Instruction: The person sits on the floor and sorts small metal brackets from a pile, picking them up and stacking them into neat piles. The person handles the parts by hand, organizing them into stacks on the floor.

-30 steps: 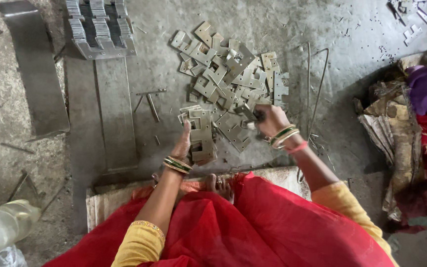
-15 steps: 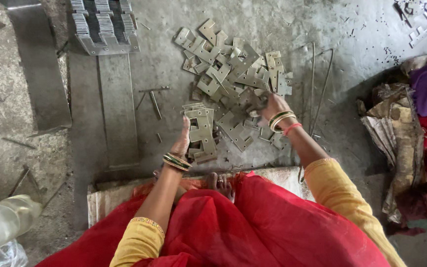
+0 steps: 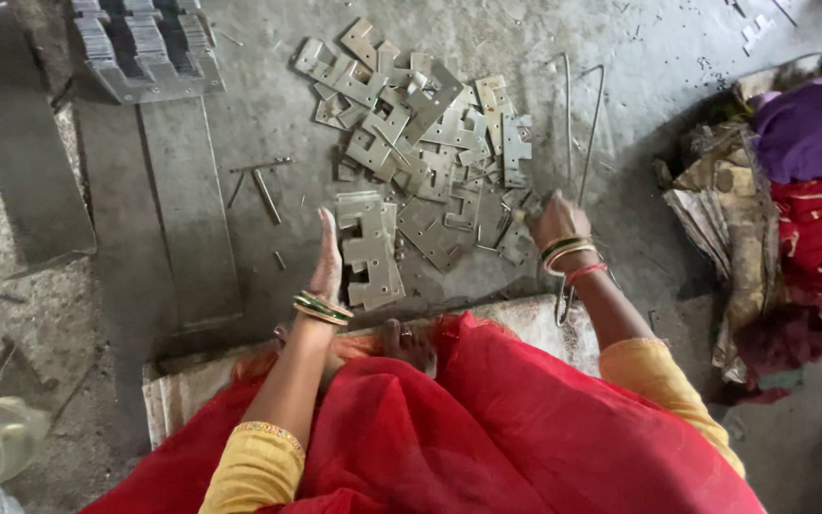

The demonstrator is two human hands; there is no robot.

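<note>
Grey concrete floor (image 3: 696,286). Scattered pile of flat metal hinge plates (image 3: 430,133) at 12 o'clock. Left hand (image 3: 327,262), fingers straight and open, edge pressed against a neat stack of plates (image 3: 370,249). Right hand (image 3: 554,221), at 3 o'clock of stack, fingers curled into pile edge; grip unclear.

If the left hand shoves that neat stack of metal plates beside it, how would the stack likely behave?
The stack of metal plates looks rigid and flat, so it probably slides rather than rolls. Its smooth pieces lie loosely layered, so the upper ones may shear off sideways. The left hand stands edge-on against it, which suits pushing.
</note>
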